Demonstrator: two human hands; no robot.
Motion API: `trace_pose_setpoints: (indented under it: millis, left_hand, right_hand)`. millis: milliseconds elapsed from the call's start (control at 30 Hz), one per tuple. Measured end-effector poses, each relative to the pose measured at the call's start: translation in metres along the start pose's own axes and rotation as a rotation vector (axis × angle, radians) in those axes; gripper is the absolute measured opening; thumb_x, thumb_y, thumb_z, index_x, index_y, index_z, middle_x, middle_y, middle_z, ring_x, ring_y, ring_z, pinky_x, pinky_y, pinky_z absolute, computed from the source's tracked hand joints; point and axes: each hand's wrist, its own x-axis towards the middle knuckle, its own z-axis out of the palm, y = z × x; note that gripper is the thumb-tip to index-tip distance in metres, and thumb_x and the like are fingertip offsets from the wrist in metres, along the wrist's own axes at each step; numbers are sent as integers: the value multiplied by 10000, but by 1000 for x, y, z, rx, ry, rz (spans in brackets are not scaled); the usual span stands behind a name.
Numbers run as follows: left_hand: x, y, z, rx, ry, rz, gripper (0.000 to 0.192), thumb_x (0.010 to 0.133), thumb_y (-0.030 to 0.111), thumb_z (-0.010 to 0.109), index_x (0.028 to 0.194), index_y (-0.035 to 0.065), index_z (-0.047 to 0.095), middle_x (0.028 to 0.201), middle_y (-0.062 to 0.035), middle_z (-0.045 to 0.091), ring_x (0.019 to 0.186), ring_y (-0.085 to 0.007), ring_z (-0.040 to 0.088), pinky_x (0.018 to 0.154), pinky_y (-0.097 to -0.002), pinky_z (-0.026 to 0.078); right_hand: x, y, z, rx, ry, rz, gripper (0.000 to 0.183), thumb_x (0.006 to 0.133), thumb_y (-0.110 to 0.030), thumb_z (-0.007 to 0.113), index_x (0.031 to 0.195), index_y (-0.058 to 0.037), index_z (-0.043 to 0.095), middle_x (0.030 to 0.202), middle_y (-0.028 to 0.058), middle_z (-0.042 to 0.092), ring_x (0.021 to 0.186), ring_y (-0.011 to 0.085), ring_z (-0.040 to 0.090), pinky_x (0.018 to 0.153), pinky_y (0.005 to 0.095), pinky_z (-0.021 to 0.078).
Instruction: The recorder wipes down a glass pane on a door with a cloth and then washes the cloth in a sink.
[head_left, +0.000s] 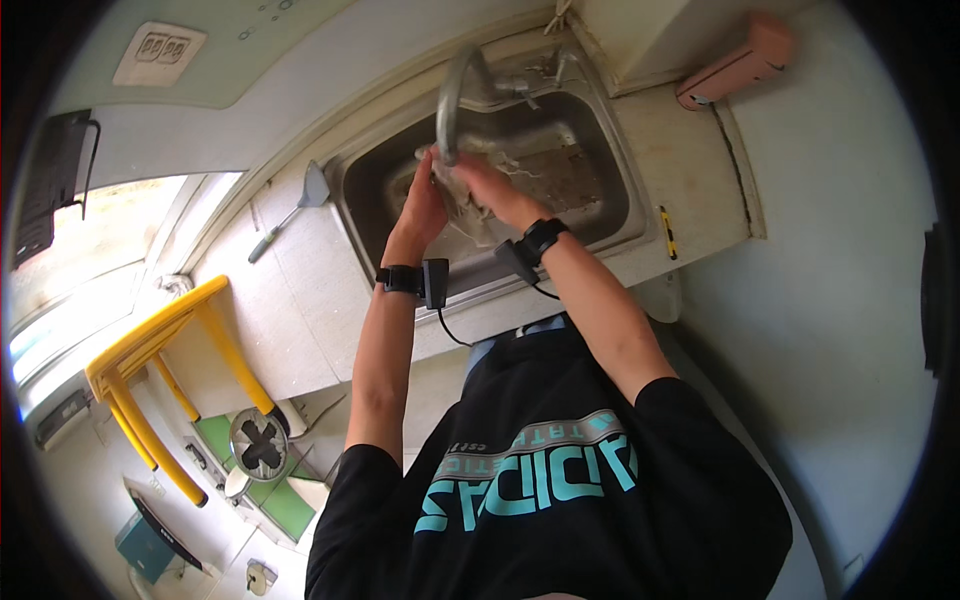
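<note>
Both my hands are inside a stainless steel sink (619, 142), close together beneath the mouth of a curved metal faucet (448, 105). My left hand (425, 206) is on the left of the spout, fingers pointing up toward it. My right hand (486, 184) reaches in from the other side, and its fingers are blurred. Pale, glossy streaks (474, 225) spread between and below the hands; whether they are only running water or also a thin wet thing, I cannot tell. The spout partly hides my fingertips. A brownish patch (559, 176) covers part of the sink bottom.
A spatula (289, 214) lies on the counter (300, 300) left of the sink. A yellow-and-black utility knife (667, 232) and a pink case (735, 64) are on the right. Farther left stands a yellow stool (161, 326). Black wrist straps with cabled boxes (435, 283) circle both wrists.
</note>
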Motion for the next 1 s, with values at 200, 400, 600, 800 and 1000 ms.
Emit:
trace_pose_setpoints:
  millis: [200,400,600,800,1000]
  left_hand:
    - [38,-29,-42,123,257,32,147,1016,192,525,1063,99,627,955,-40,664,888,-212,644,848,-373,523]
    - [47,-23,-65,117,253,224,308,928,-36,506,1223,7,585,1203,-145,661,1098,-300,659,934,-416,552]
    - [32,-10,-17,-55,208,191,326,971,-7,463,1271,3,592,1241,-142,664,1148,-281,652,966,-383,542]
    - [20,-26,-12,319,38,109,358,1038,203,538,1339,9,543,1299,-115,634,1156,-223,640,924,-331,542]
    - [10,-36,-18,333,410,245,347,1003,286,611,1189,-7,623,1115,-77,675,994,-173,654,822,-318,538]
  right_hand:
    - [-43,-23,-6,-977,-155,26,357,998,-309,587,1269,-85,654,1174,168,702,1054,354,676,919,409,530]
    - [-78,7,-33,-604,-39,-85,314,984,-298,594,1177,-64,673,1082,150,729,1009,325,706,906,439,548]
    - [-72,16,-58,27,322,349,391,964,-387,642,1188,-66,634,1198,111,670,1122,186,648,906,415,538]
    - [-24,9,-42,577,313,455,419,927,-437,671,1199,-124,610,1204,51,623,1124,174,604,940,384,505]
    - [14,12,-24,899,281,343,346,971,-402,616,1188,-132,621,1151,28,666,1079,200,638,955,385,516]
